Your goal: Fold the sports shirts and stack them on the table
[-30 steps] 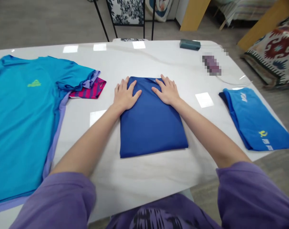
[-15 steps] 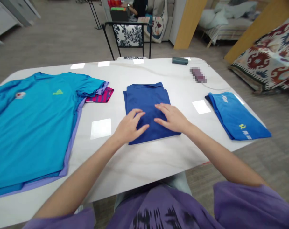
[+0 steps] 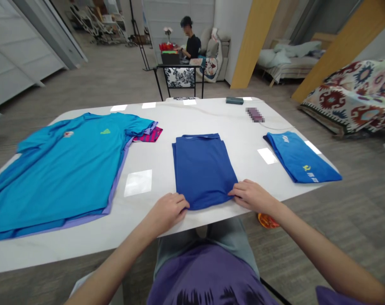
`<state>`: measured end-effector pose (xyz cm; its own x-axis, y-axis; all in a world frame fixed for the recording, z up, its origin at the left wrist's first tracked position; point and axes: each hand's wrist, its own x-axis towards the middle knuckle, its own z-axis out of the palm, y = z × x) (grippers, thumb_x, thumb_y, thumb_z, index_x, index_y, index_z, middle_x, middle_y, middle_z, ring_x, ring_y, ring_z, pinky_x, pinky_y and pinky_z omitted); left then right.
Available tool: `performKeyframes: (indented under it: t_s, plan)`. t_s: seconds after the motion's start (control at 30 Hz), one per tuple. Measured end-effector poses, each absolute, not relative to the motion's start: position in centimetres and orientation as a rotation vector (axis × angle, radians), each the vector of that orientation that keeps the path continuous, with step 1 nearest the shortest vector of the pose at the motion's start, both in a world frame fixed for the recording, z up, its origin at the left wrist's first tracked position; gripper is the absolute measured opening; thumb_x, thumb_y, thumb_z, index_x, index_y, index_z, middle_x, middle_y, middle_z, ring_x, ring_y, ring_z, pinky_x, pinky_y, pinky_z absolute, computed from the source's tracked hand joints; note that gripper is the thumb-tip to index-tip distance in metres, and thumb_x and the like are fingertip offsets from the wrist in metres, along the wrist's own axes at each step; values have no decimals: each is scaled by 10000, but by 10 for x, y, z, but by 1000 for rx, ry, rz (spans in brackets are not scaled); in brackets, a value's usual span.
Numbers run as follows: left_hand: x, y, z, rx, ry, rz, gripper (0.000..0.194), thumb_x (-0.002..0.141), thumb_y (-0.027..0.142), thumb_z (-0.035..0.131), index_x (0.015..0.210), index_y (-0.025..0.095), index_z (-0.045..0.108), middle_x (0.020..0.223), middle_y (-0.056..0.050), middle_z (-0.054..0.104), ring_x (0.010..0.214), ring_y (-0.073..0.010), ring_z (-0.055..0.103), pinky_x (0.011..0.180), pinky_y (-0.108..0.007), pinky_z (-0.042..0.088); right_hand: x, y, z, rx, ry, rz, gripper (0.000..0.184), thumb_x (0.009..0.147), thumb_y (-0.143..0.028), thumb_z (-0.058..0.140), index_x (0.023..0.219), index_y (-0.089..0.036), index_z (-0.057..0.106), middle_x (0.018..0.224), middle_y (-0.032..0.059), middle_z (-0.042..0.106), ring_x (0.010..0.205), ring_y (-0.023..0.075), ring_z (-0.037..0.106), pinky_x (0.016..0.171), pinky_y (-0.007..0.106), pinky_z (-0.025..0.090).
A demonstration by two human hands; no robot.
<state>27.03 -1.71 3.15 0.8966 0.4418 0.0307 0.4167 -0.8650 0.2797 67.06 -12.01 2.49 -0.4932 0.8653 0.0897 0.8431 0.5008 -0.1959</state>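
A folded dark blue garment (image 3: 205,169), probably a shirt, lies flat on the white table (image 3: 167,161) in front of me. My left hand (image 3: 171,208) pinches its near left corner, fingers closed. At the near right corner, my right hand (image 3: 251,195) grips the cloth between thumb and fingers. The near edge between the two hands is slightly rumpled. To the left, a turquoise T-shirt (image 3: 81,169) is spread out on top of a lilac garment (image 3: 118,184), with a pink and purple striped cloth (image 3: 154,134) poking out by its sleeve.
A folded bright blue garment (image 3: 302,156) lies at the table's right side. Farther back are a dark case (image 3: 234,101) and a pixelated phone-like object (image 3: 255,115) with a cable. A chair (image 3: 179,78) stands beyond the far edge, and a person (image 3: 192,44) sits behind it.
Both hands have moved from lying spread on top of the blue garment down to its near corners and closed on them. My view has tilted up, showing more of the room.
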Motion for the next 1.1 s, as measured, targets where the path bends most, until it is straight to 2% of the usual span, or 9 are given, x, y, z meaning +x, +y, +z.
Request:
performKeyframes:
  t_s: [0.1, 0.17, 0.27, 0.33, 0.4, 0.57, 0.83, 0.97, 1.1]
  plan:
    - [276, -34, 52, 2637, 624, 172, 187, 1120, 410, 675, 1149, 274, 800, 1146, -37, 810, 1062, -234, 760, 978, -423, 568, 676, -113, 39, -1500, -2432, 471, 239, 1106, -353, 637, 1299, -317, 773, 1156, 21, 824, 946, 202, 775, 894, 366, 567]
    - [300, -23, 56, 2597, 704, 323, 311, 1151, 489, 607, 1306, 280, 777, 1332, -61, 795, 1247, -256, 735, 1104, -446, 560, 683, -70, 41, -1624, -2228, 445, 244, 1098, -366, 624, 1289, -302, 762, 1201, 37, 809, 915, 196, 765, 840, 349, 569]
    - [347, 3, 40, 2636, 857, 484, 526, 1151, 556, 568, 1587, 274, 650, 1678, -87, 618, 1607, -314, 518, 1339, -525, 427, 695, 22, 35, -1859, -1936, 297, 292, 1016, -334, 689, 1288, -254, 756, 1326, 84, 755, 912, 205, 745, 861, 361, 569]
    - [371, 14, 21, 2699, 937, 475, 652, 1129, 621, 571, 1684, 280, 575, 1799, -77, 481, 1720, -343, 355, 1424, -580, 300, 703, 75, 29, -1937, -1863, 280, 363, 969, -329, 728, 1317, -231, 753, 1365, 111, 729, 930, 225, 730, 893, 379, 569]
    - [382, 18, 3, 2739, 988, 434, 718, 1124, 659, 543, 1736, 285, 521, 1843, -65, 407, 1755, -346, 281, 1452, -599, 232, 712, 113, 25, -1935, -1880, 316, 315, 950, -324, 737, 1246, -226, 782, 1323, 117, 740, 978, 248, 716, 931, 389, 563]
    - [375, 13, -19, 2754, 1007, 439, 760, 1149, 669, 460, 1793, 267, 430, 1869, -49, 355, 1783, -317, 197, 1468, -576, 206, 732, 157, 16, -1867, -1892, 489, 189, 944, -282, 666, 1073, -204, 780, 1147, 106, 784, 1025, 257, 691, 1010, 381, 544]
    - [374, 20, -19, 2735, 1003, 446, 756, 1149, 665, 462, 1786, 258, 443, 1868, -52, 356, 1783, -322, 196, 1466, -576, 217, 728, 206, 3, -1917, -1746, 848, 247, 961, -386, 588, 891, -186, 713, 762, 52, 684, 677, 188, 618, 669, 296, 539]
    - [371, 17, -20, 2704, 984, 467, 745, 1144, 652, 490, 1774, 256, 463, 1857, -63, 380, 1781, -322, 204, 1471, -573, 194, 720, 215, 14, -1949, -1741, 729, 227, 963, -313, 566, 914, -171, 736, 934, 101, 734, 828, 223, 675, 834, 355, 599]
    - [366, 31, -12, 2582, 1023, 515, 687, 1171, 643, 411, 1733, 262, 520, 1825, -49, 444, 1754, -285, 298, 1455, -536, 262, 697, 181, 22, -1924, -1738, 433, 329, 1031, -329, 559, 1240, -170, 757, 1392, 179, 685, 1209, 305, 686, 1184, 476, 534]
